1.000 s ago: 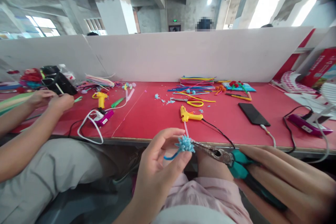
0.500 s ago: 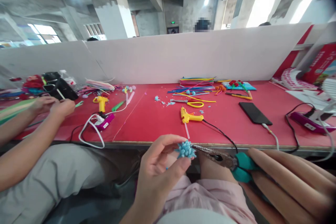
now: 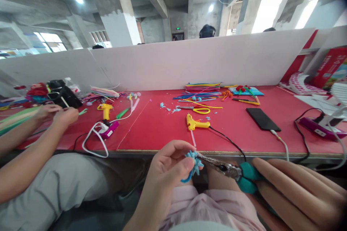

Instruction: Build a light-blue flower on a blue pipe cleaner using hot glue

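Observation:
Between thumb and fingers, my left hand [image 3: 169, 173] pinches a small spiky light-blue piece [image 3: 194, 162]. A darker blue curved strand hangs from its lower side, and part of it is hidden by my thumb. My right hand [image 3: 295, 191] is wrapped round the teal handles of long-nose pliers [image 3: 230, 169]. The tips of the pliers meet the right upper side of the spiky piece; whether they grip a spike I cannot tell. Both hands are above my lap, just in front of the table edge.
On the red table [image 3: 157, 133] lie a yellow glue gun [image 3: 197, 123], yellow-handled scissors [image 3: 200, 110], blue scraps [image 3: 175, 110] and bundled pipe cleaners [image 3: 203, 87]. A black phone [image 3: 262, 119] and a purple power strip [image 3: 321, 128] are on the right. At left, another person's hands [image 3: 62, 115] work with a strip.
The spiky piece has turned in my left hand, so the darker blue strand now shows below it. The pliers stay at its right side, slightly lower in view.

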`<action>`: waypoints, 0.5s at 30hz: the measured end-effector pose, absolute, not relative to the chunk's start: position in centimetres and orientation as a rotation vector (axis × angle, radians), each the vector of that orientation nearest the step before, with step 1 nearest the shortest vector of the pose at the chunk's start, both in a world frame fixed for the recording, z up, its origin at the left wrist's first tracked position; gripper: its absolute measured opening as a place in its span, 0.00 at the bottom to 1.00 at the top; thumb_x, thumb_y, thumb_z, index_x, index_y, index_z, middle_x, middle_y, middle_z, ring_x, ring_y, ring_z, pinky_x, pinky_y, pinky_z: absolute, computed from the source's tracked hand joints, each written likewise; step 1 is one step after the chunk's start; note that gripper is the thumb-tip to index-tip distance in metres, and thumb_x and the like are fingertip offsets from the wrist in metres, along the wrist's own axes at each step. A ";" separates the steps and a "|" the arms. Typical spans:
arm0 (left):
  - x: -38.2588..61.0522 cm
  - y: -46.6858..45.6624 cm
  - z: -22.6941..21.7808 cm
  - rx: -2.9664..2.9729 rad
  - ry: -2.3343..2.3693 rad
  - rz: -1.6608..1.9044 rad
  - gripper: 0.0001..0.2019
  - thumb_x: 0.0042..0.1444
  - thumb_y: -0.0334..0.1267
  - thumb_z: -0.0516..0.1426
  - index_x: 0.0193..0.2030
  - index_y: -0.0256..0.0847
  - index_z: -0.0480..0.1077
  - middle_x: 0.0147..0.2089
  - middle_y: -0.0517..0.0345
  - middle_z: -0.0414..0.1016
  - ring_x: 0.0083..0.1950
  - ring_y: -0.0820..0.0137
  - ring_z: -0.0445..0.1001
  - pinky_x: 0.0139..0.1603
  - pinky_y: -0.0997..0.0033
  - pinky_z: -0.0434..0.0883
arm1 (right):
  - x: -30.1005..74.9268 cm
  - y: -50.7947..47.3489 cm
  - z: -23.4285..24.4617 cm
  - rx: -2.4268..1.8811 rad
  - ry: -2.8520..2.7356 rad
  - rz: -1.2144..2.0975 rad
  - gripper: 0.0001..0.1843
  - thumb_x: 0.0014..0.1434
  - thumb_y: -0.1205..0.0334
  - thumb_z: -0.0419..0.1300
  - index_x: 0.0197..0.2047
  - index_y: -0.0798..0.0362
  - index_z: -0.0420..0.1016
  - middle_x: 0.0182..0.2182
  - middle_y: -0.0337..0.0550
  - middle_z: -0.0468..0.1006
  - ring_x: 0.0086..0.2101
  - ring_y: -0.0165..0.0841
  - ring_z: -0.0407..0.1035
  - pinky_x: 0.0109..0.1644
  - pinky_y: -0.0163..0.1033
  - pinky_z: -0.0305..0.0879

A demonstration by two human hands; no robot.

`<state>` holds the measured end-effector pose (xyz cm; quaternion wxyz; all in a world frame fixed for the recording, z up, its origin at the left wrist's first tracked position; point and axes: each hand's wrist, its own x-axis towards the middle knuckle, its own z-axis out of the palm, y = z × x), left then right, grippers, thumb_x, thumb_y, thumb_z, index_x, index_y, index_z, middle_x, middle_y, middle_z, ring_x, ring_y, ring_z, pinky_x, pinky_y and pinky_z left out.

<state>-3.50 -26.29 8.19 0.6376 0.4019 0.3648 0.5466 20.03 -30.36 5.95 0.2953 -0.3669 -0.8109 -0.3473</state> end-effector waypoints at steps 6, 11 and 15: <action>-3.5 -26.4 8.0 1.011 0.950 1.244 0.05 0.44 0.34 0.63 0.31 0.38 0.76 0.29 0.55 0.76 0.31 0.71 0.70 0.31 0.76 0.65 | 19.7 -30.4 6.7 -0.904 -2.240 -0.800 0.17 0.63 0.68 0.47 0.31 0.48 0.75 0.35 0.41 0.80 0.34 0.38 0.74 0.36 0.44 0.72; -3.4 -26.4 7.8 1.053 1.010 1.269 0.05 0.45 0.35 0.63 0.30 0.38 0.76 0.28 0.56 0.74 0.29 0.74 0.68 0.29 0.78 0.62 | 19.5 -30.0 7.5 -0.911 -2.251 -0.594 0.13 0.61 0.66 0.52 0.30 0.48 0.75 0.36 0.41 0.79 0.34 0.36 0.75 0.33 0.40 0.73; -3.4 -26.4 8.0 1.073 0.997 1.273 0.05 0.46 0.36 0.63 0.30 0.38 0.76 0.28 0.57 0.75 0.29 0.73 0.69 0.29 0.77 0.63 | 19.6 -29.9 7.6 -0.919 -2.224 -0.605 0.12 0.59 0.67 0.53 0.28 0.48 0.75 0.35 0.41 0.80 0.33 0.37 0.75 0.33 0.40 0.74</action>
